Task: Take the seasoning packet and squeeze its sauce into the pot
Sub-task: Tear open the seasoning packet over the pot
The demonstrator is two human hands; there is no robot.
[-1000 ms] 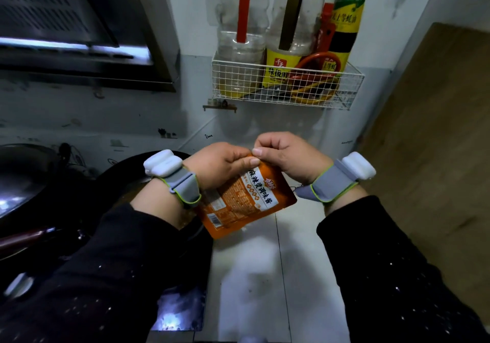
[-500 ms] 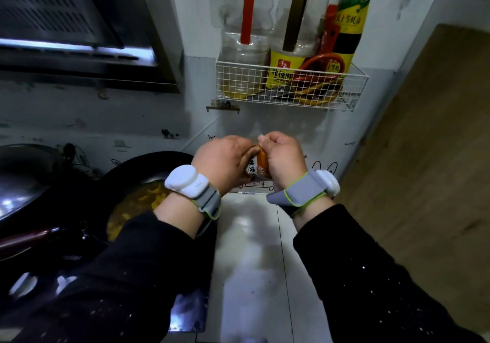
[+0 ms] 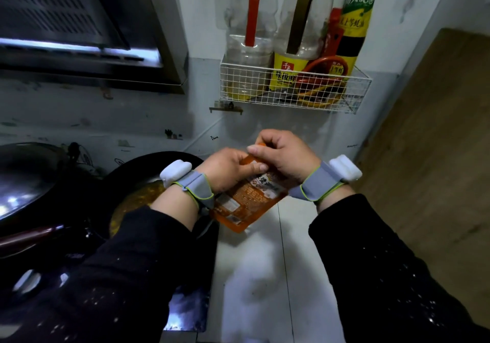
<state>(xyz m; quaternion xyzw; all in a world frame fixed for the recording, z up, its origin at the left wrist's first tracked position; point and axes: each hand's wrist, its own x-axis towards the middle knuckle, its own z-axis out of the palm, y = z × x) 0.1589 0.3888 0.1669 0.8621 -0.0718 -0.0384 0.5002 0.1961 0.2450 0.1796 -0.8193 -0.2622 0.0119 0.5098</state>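
An orange seasoning packet (image 3: pixel 245 202) with printed labels hangs in the air above the counter, just right of the pot. My left hand (image 3: pixel 228 169) pinches its upper left part and my right hand (image 3: pixel 285 157) pinches its top edge, thumbs close together. The packet's top is mostly hidden by my fingers, so I cannot tell if it is torn. The black pot (image 3: pixel 138 173) sits on the stove to the left and holds a yellowish broth with food; my left forearm covers part of it.
A white wire rack (image 3: pixel 291 91) with oil and sauce bottles hangs on the wall above my hands. A range hood (image 3: pixel 79 24) juts out at upper left. Another dark pan (image 3: pixel 23 173) stands far left. White counter (image 3: pixel 265 276) lies below, a wooden board (image 3: pixel 437 144) at right.
The packet, folded almost out of sight between my hands half a second ago, now hangs down flat and tilted again. Both hands stay pinched on its top.
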